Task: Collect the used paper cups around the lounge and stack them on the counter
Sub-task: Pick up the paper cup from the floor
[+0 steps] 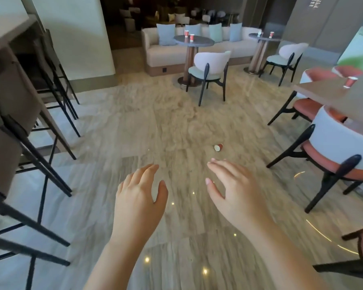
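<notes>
Marble floor, lounge seating
Cream sofa behind round table; pale chair before it; black-legged stools left

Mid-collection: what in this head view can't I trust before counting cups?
Counter: cut off by the left edge, and its top is unseen, so any stack there is hidden.
Two cups on the far round table: too small to tell if they are empty.
Cup on the right table: blurred, and the table is cut off by the right edge.
Dark back lounge: too dim and too small to spot cups.
</notes>
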{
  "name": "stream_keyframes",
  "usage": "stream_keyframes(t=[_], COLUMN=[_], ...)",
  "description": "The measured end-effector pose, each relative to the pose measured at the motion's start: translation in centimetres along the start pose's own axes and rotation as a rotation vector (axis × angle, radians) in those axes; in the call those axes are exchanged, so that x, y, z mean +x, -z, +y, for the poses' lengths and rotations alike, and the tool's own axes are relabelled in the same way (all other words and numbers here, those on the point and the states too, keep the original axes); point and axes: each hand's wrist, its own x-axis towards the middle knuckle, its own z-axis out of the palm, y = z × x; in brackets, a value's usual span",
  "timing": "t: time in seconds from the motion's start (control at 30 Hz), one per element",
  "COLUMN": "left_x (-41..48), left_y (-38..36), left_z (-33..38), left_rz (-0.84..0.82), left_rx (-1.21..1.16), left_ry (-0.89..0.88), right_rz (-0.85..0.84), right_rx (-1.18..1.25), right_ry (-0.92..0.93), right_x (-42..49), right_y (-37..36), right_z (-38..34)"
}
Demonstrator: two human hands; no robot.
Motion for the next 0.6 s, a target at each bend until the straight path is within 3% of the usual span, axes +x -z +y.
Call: stream_keyframes(t=[0.3,0.6], left_x=[11.8,26.2], left_y=[-9.4,-22.1], left_z=[2.7,13.4], left_rz=[-0.170,-0.228], left_rx=[-0.007,0.000], left_ry=[-0.085,-0.248], right_rz=[0.026,0.086], right_rx=[-0.035,-0.071], right_ry=[-0.138,-0.250], right_x=[8.1,18.7], right_y=[-3.4,-2.7], right_z=[10.4,27.0])
